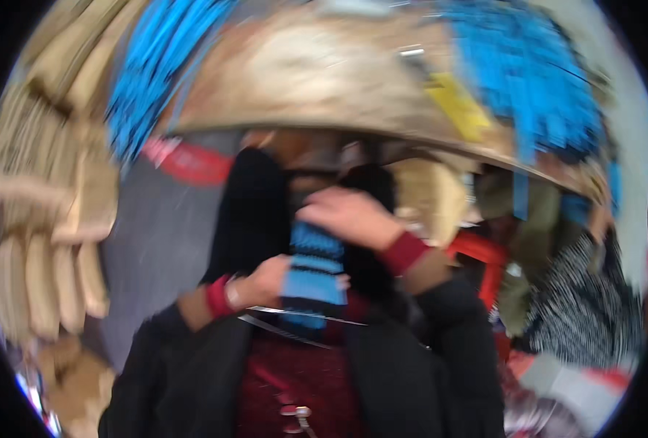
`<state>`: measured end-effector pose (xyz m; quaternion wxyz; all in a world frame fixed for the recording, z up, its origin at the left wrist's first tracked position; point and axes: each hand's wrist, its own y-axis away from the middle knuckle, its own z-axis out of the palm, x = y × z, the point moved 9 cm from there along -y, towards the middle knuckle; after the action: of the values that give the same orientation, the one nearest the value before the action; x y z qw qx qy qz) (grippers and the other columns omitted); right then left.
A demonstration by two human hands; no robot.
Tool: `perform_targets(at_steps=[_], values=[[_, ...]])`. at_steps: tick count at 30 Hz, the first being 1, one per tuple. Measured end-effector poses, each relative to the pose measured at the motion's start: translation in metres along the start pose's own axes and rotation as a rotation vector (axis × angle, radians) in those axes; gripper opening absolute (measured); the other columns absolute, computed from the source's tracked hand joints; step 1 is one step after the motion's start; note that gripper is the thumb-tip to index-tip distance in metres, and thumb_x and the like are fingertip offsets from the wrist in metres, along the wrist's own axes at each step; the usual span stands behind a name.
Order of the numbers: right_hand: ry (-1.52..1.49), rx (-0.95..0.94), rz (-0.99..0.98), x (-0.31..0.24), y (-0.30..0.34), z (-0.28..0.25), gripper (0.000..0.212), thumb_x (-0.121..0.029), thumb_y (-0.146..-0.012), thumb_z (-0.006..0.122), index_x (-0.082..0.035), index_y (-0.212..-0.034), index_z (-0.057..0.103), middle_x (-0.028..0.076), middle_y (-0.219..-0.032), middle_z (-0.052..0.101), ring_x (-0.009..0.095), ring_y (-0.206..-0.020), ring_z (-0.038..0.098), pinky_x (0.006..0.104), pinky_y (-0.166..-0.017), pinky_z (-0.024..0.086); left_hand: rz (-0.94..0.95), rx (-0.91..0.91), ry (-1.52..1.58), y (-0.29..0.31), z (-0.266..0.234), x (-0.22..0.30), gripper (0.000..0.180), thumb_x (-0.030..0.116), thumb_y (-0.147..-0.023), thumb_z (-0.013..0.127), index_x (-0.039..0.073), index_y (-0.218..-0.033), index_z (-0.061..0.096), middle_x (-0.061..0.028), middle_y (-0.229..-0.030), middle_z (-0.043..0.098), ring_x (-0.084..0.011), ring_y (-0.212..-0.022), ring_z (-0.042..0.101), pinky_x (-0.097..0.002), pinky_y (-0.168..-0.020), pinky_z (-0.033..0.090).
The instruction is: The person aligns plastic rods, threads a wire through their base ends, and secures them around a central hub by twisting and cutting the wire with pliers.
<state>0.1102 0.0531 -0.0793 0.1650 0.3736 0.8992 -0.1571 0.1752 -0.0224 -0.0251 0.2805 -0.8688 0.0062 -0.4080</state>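
Note:
A blue-and-black striped piece (314, 274), flat and strip-like, lies lengthwise over my lap; blur hides its exact kind. My left hand (264, 281) grips its left edge, and a fingertip shows at the right edge. At the far end, my right hand (349, 217) bends over the piece with its fingers closed on it, smeared by motion. My black-clad legs (251, 208) are beneath. Thin pale lines cross near the piece's lower end.
The table (368, 80) ahead bears blue strips (167, 66) at left, a larger blue bundle (525, 80) at right and a yellow item (457, 106). Tan bundles (43, 168) are stacked at left. A red frame (485, 263) and dark patterned cloth (587, 303) are at right.

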Motion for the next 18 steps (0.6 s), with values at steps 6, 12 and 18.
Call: perform_targets(at_steps=[6,12,18], values=[[-0.100,-0.088,-0.083,-0.016,-0.017,0.035,0.025,-0.008,-0.074,0.054,-0.010,-0.099,0.055,0.009,-0.106,0.057,0.028,-0.091,0.057,0.0351,-0.075,0.050,-0.123,0.237,0.214,0.038,0.007,-0.009,0.028,0.013,-0.083,0.062,0.003,-0.109,0.064,-0.0117,-0.110,0.064,-0.0256,-0.100,0.063,-0.0355,-0.084,0.052],[-0.169,-0.142,-0.090,-0.018,-0.018,0.046,0.028,-0.004,-0.073,0.054,-0.008,-0.101,0.053,0.010,-0.107,0.056,0.029,-0.090,0.057,0.0350,-0.076,0.050,-0.149,0.280,0.288,0.046,0.002,-0.014,0.026,0.014,-0.082,0.062,0.005,-0.107,0.065,-0.0117,-0.110,0.064,-0.0268,-0.100,0.063,-0.0355,-0.084,0.052],[-0.257,-0.148,-0.079,-0.019,-0.019,0.043,0.029,-0.004,-0.073,0.055,-0.008,-0.102,0.052,0.011,-0.109,0.056,0.030,-0.091,0.057,0.0354,-0.077,0.050,-0.142,0.249,0.276,0.044,-0.004,-0.013,0.026,0.014,-0.080,0.065,0.007,-0.106,0.065,-0.0116,-0.108,0.065,-0.0277,-0.097,0.064,-0.0354,-0.081,0.052]])
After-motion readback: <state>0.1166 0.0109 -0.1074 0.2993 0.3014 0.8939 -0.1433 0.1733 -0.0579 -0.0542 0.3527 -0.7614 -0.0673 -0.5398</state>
